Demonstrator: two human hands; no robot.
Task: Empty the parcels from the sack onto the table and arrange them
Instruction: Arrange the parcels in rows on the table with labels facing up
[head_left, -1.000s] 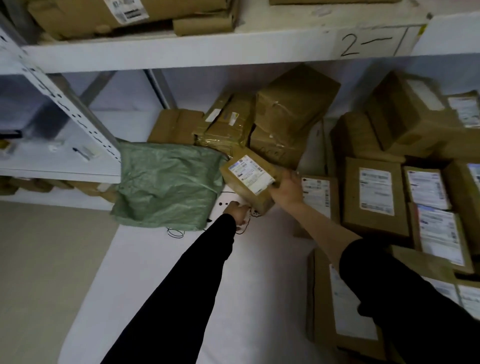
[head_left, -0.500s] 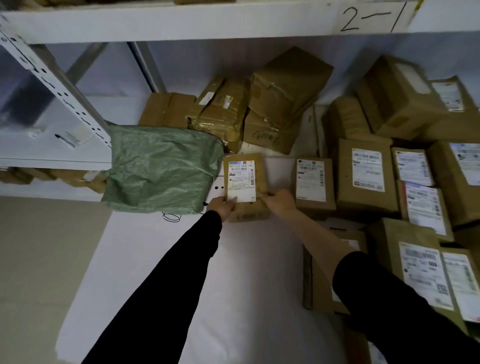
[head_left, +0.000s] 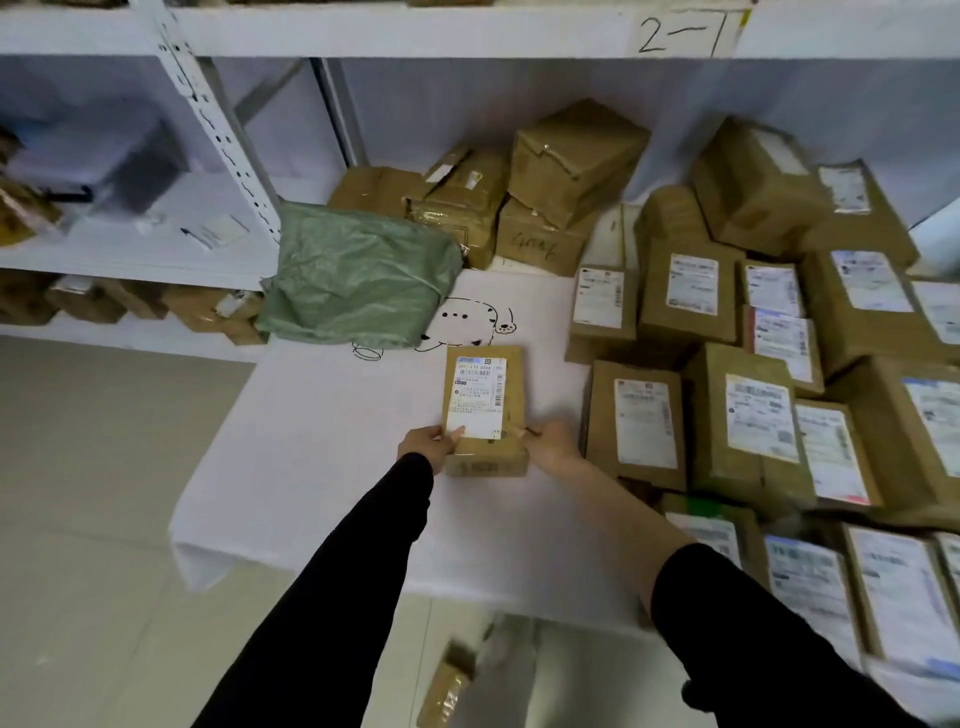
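The green sack (head_left: 358, 275) lies at the far left corner of the table (head_left: 322, 467). Mid-surface, the left hand (head_left: 428, 444) pinches the near left corner of the labelled parcel (head_left: 485, 410), and the right hand (head_left: 553, 447) clasps its near right corner. The other parcels (head_left: 743, 415) lie in rows along the right edge.

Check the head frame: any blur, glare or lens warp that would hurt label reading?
Head view: dim, even light, no glare. On the held parcel the label is fairly sharp: the barcode shows, the small text is unreadable. The boxes at the lower right smear toward the edge. The shelf post bows slightly from the wide lens.
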